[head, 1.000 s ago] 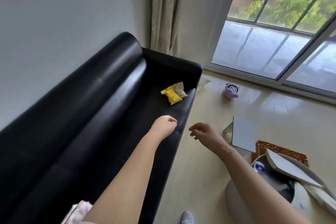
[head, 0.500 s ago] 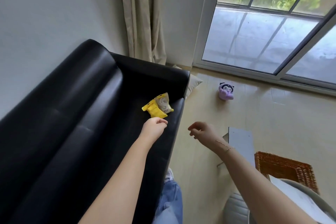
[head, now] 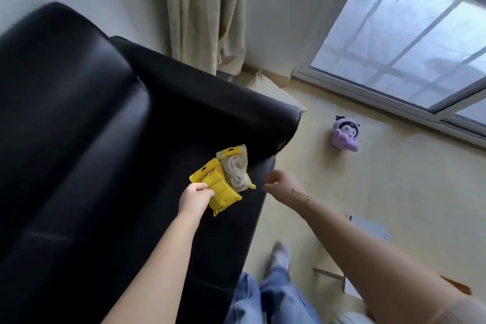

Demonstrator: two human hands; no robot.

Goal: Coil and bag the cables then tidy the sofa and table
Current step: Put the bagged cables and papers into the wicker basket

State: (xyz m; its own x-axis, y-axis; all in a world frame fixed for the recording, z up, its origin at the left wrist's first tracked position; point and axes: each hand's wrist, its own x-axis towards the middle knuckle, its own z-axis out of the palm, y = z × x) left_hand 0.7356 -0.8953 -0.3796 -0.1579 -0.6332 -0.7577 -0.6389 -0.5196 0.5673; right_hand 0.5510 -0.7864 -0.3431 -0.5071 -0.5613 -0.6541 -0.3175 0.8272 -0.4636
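Two cable bags (head: 223,181) overlapping near sofa (head: 79,139) front edge; left hand (head: 194,198) pinching yellow one; right hand (head: 280,183) loosely curled, empty; clear one likely dragged floorward.

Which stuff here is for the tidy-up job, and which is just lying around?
For the job:
yellow bag, pinched by the left hand
clear bag with a coiled cable inside
sofa
right hand, holding nothing

Just lying about:
purple plush toy on the floor
curtain
window
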